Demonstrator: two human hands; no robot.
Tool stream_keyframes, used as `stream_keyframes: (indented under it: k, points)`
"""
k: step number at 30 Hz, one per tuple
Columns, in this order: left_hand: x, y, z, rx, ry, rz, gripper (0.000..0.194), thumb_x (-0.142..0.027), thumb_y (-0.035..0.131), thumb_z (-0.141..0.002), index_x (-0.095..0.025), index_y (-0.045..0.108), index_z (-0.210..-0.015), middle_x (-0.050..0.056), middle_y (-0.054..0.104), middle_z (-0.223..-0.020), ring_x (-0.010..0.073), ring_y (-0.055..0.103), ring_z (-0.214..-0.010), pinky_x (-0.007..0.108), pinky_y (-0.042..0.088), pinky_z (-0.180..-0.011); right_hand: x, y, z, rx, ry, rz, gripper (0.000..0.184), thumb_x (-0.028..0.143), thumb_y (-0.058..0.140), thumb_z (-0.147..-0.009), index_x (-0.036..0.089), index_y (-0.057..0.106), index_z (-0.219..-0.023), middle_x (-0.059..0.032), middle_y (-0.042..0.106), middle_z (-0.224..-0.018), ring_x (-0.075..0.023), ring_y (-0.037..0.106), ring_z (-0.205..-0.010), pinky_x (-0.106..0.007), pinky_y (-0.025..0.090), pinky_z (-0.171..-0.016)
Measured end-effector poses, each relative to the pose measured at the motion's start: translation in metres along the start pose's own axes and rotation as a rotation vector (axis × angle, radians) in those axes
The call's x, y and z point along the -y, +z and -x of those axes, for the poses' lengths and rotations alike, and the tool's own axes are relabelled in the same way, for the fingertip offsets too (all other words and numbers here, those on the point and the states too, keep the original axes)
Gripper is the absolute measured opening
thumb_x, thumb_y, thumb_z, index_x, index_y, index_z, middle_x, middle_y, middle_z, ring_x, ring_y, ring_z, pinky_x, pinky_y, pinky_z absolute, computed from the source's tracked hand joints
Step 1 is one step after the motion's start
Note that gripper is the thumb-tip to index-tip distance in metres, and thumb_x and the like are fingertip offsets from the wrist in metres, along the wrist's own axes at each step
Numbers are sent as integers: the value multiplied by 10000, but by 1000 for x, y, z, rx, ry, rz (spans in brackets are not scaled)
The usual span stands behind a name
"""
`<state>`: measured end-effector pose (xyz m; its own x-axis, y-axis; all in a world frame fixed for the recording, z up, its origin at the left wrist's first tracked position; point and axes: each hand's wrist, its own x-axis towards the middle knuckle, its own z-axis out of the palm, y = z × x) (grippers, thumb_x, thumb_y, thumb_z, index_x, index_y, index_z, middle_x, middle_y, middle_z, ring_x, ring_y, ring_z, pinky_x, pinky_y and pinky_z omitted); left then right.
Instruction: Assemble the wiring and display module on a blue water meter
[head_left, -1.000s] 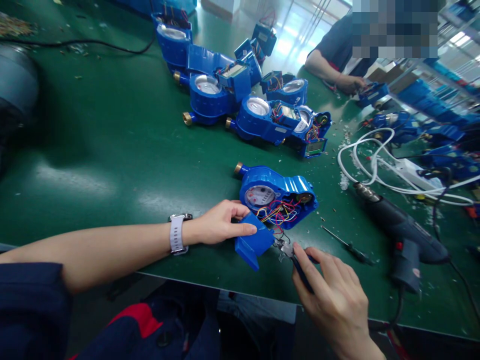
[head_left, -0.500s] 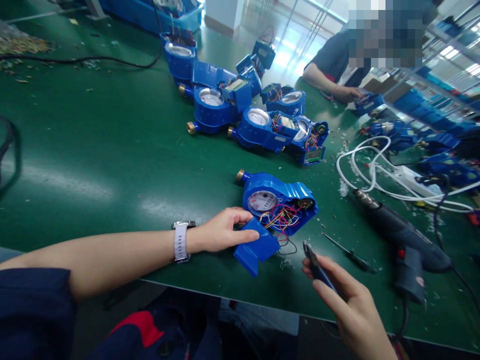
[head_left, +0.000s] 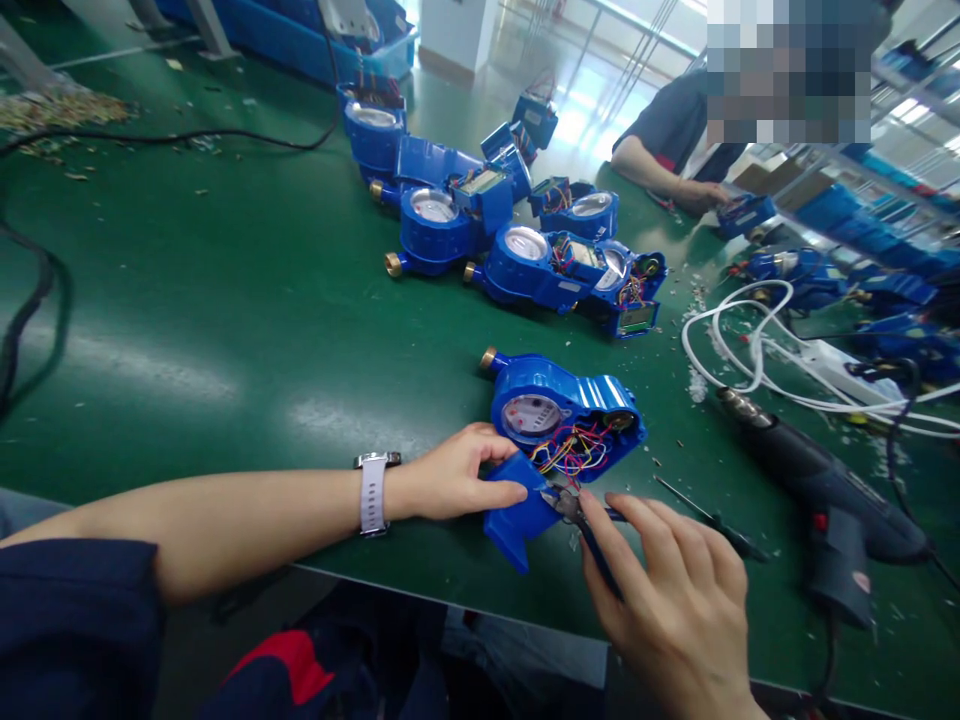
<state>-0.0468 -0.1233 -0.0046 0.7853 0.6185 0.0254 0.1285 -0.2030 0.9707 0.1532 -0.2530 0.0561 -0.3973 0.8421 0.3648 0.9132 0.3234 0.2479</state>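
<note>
An opened blue water meter lies on the green table near its front edge, its round dial facing up and coloured wires spilling out. My left hand, with a white watch on the wrist, pinches the meter's detached blue cover against the table. My right hand is closed round a pair of small cutters, whose metal jaws touch the wires next to the cover.
Several more opened blue meters lie in a cluster farther back. A dark heat gun, a thin screwdriver, a white cable and a power strip lie at the right. Another person's arm works at the far right.
My right hand drew the cutters back from the wires half a second ago and has now brought them in again to the wires. My left hand stayed on the cover.
</note>
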Motion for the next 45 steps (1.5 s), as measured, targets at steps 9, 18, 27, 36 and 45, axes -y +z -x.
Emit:
stream_keyframes:
  k: [9, 18, 27, 36, 45]
  points:
    - [1, -2, -1, 18, 7, 69, 308, -439, 584, -791, -159, 545, -668, -14, 509, -670, 142, 457, -707, 256, 368, -671, -2, 0, -8, 25, -32, 3, 271, 185, 554, -945, 161, 624, -1206, -120, 674, -996, -302, 604, -893, -433, 384, -772]
    - [3, 0, -2, 14, -2, 182, 290, -392, 601, -794, -160, 504, -648, -24, 517, -638, 112, 458, -624, 230, 377, -598, -4, 3, -6, 38, -45, -13, 276, 158, 564, -932, 135, 615, -1202, -113, 660, -987, -289, 599, -877, -407, 404, -751]
    - [4, 1, -3, 26, -19, 245, 284, -396, 622, -776, -146, 541, -667, -12, 535, -667, 112, 471, -652, 231, 395, -611, -15, 11, -5, 44, 62, -248, 278, 236, 514, -976, 140, 600, -1222, -80, 627, -991, -187, 597, -825, -302, 450, -732]
    - [4, 6, -4, 30, -83, 490, 217, -329, 650, -755, -138, 552, -725, -5, 590, -723, 102, 520, -654, 237, 445, -613, -5, -1, -8, 23, -8, 18, 313, 213, 620, -916, 177, 621, -1226, -114, 644, -1078, -281, 587, -1008, -449, 384, -925]
    - [2, 4, -3, 21, -36, 389, 224, -336, 628, -775, -143, 544, -701, -1, 598, -711, 116, 536, -656, 241, 433, -615, 2, 3, -8, 12, -17, 49, 258, 180, 574, -947, 135, 622, -1196, -92, 647, -921, -216, 582, -771, -343, 390, -684]
